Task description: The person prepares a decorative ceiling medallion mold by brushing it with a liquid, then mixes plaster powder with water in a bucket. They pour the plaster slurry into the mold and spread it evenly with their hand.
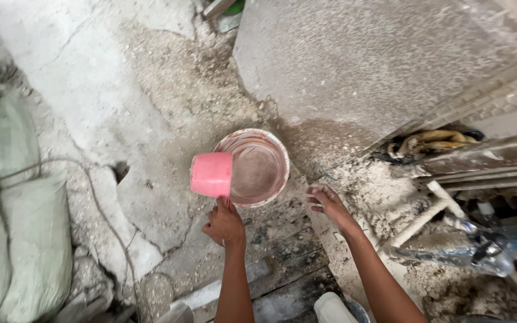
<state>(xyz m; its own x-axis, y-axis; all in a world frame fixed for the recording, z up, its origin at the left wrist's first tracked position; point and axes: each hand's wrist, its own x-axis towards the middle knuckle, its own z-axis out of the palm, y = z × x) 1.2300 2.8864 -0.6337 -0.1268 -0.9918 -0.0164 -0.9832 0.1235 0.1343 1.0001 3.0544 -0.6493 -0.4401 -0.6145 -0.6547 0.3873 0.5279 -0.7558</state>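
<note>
— How far along?

— I'm seeing the bucket (259, 167) sitting on the floor (121, 119), holding murky water. My left hand (225, 225) is gripping the scoop (212, 174) over its rim; my right hand (325, 202) is hovering open beside it.

— Left?

— Probably more scooping.

pale green sacks (7, 227) are stacked at the left edge on the cracked concrete floor (91, 78). a large dusty slab (360, 66) leans at upper right, with wet dark planks (282, 269) below.
</note>
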